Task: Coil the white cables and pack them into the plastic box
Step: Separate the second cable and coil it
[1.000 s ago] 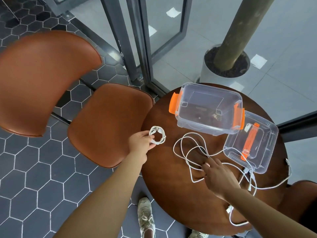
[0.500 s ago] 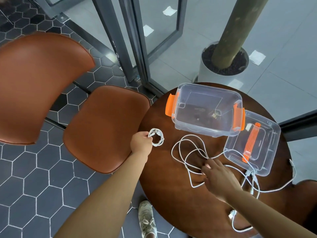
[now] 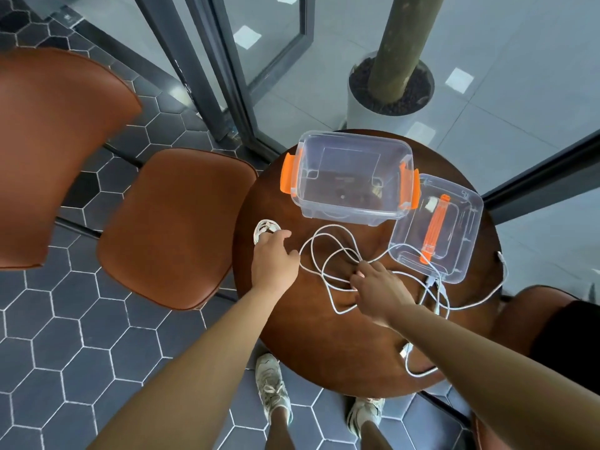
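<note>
Closest in, two pale shoes [image 3: 271, 388] are standing on the hexagon-tiled floor [image 3: 65, 352] at the near rim of a round brown desk [image 3: 324, 352], and both bare forearms are reaching out over it. A plug end [image 3: 405, 352] of the loose white cables [image 3: 324, 237] is lying by that rim, just beside the right forearm. Further in, the right hand [image 3: 380, 290] is resting mid-desk, its fingers [image 3: 365, 267] curling down and pinching several strands where the tangled loops are crossing. The rest of the tangle is sprawling over the wood, with one strand trailing toward the right rim. To the left, the left hand [image 3: 274, 258] is lying palm down near the desk's left edge. Its fingers [image 3: 281, 234] are stretching out fairly straight and touching the coiled cable [image 3: 264, 228], a small white bundle sitting on the desk and partly covered by the fingertips. Beyond both hands, the clear plastic box [image 3: 344, 216] with orange latches [image 3: 287, 173] is standing open on the far part of the desk, with all the cable lying outside it. Its lid [image 3: 467, 222], carrying an orange handle [image 3: 435, 228], is lying against the box's right side, and a cable strand is running along its near corner. Off to the left, a brown chair [image 3: 175, 222] is standing on the tiles, and farthest away a white planter [image 3: 354, 102] with a trunk is showing behind a dark-framed glass door [image 3: 227, 60].
</note>
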`<state>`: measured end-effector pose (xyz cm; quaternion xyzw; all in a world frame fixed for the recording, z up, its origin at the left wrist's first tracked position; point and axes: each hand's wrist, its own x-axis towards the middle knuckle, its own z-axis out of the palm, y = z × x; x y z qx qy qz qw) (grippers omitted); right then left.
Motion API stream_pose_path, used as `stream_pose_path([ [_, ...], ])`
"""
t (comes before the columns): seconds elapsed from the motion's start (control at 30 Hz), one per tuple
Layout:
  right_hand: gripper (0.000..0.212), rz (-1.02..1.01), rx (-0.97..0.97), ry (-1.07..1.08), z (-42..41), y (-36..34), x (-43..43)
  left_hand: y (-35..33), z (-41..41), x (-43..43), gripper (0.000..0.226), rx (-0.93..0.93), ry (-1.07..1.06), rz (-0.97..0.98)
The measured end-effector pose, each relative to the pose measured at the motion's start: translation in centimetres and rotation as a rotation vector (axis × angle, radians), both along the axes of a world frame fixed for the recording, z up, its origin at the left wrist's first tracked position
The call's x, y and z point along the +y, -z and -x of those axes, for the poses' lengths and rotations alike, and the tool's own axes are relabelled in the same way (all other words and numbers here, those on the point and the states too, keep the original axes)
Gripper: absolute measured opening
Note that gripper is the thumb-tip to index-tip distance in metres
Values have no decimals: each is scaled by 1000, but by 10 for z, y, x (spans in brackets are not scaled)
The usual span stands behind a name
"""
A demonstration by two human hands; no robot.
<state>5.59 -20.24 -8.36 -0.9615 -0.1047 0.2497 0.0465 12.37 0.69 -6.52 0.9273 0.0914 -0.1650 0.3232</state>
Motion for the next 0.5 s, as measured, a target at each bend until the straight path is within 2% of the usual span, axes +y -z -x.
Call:
stream_pose_path([
  [0.2, 25, -116, -50, 57, 14, -7, -8, -11, 22, -19, 41, -34, 111, -19],
  [0.37, 25, -258, -145, 237, 41, -17, -29, -22, 44, -35, 37, -117, 244, -57],
  [0.5, 23, -310, -249, 463, 61, -24, -50, -31, 57, -50, 35, -246, 403, -169],
])
